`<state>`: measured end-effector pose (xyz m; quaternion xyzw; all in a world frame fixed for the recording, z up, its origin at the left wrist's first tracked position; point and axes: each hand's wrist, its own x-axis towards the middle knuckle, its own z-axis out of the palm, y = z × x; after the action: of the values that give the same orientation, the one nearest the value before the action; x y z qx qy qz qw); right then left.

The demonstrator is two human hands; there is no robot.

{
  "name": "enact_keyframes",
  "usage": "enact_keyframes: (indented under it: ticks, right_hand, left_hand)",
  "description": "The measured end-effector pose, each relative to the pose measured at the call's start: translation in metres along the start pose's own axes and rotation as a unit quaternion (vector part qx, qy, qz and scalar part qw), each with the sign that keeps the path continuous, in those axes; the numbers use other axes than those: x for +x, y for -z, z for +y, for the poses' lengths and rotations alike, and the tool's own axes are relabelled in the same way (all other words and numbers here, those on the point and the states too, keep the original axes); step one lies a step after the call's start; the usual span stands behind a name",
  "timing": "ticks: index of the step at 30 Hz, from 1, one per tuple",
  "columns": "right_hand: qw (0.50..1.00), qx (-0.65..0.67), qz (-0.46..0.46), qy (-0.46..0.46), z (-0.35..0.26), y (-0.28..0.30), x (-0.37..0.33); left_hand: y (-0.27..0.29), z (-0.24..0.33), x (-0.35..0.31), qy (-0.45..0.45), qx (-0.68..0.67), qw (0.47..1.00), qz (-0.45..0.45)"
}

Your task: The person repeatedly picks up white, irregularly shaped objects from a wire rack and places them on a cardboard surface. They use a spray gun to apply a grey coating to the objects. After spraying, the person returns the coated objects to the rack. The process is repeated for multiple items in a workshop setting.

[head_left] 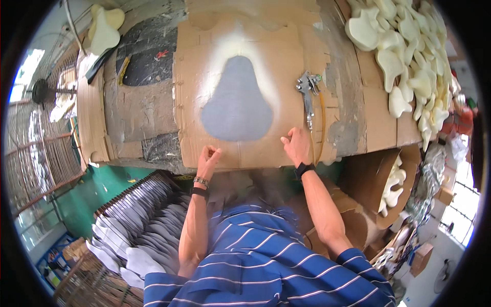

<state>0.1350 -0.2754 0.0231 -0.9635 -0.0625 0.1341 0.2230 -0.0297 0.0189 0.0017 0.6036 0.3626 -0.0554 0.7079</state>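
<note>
Head view, looking down: both hands rest at the near edge of a cardboard sheet (255, 66) laid over a worn workbench (148, 107). Just beyond the fingers, between the two hands, lies a grey pear-shaped piece (238, 100) ringed by pale spray haze. The left hand (208, 159) has its fingers curled loosely inward, holding nothing, fingertips at the cardboard's edge. The right hand (296, 146) lies flat with fingers spread on the cardboard, empty. Just past its fingertips sits a metal spray gun (308, 87) with a yellow hose. Farther right is a heap of cream foam shapes (409, 56). Below the left wrist stands a rack of grey pieces (148, 225). A fan (43, 92) stands far left.
</note>
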Motion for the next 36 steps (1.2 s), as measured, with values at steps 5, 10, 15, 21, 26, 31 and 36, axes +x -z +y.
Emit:
enact_keyframes:
  ticks: [5,10,15,21,26,31,36]
  right_hand:
    - [0.989,-0.006,0.017,0.15,-0.058,-0.005,-0.032]
    - [0.939,-0.095,-0.005,0.33,-0.136,-0.017,-0.022]
    - [0.873,-0.261,-0.071,0.407,-0.151,-0.051,0.0]
    - [0.817,-0.372,-0.085,0.432,-0.16,-0.072,0.006]
    - [0.786,-0.417,-0.108,0.444,-0.172,-0.075,0.007]
    - [0.8,-0.379,-0.121,0.45,-0.163,-0.082,0.016]
    - [0.789,-0.391,-0.094,0.465,-0.164,-0.086,0.012]
  left_hand:
    - [-0.006,-0.019,0.001,-0.002,-0.057,0.998,-0.02]
    - [-0.004,-0.028,0.003,-0.027,-0.083,0.996,-0.023]
    - [-0.005,-0.011,-0.005,0.006,-0.097,0.995,-0.021]
    - [-0.006,-0.024,0.001,-0.038,-0.072,0.997,0.0]
    - [-0.003,-0.025,0.0,-0.03,-0.065,0.997,-0.01]
    - [-0.003,-0.024,0.001,-0.039,-0.03,0.999,-0.007]
    - [-0.003,-0.03,0.003,-0.047,-0.044,0.998,-0.013]
